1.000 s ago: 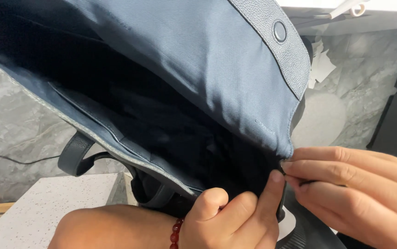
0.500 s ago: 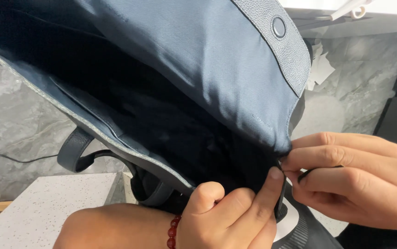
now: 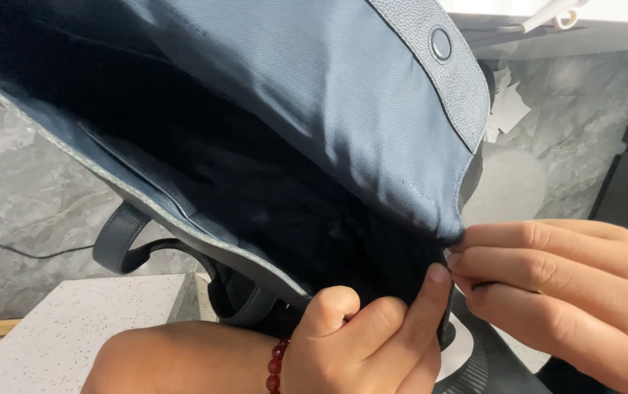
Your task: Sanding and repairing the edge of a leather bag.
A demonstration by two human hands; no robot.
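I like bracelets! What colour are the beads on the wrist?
Dark red. The bead bracelet on the left wrist shows best in the head view.

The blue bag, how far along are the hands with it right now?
Done: the blue bag is held wide open, its dark lining and an inner pocket showing. In hand: the left hand and right hand both pinch the bag's edge at one corner of the opening, fingertips almost meeting. Left: the snap button on the textured trim is unfastened, and the handle hangs loose below.
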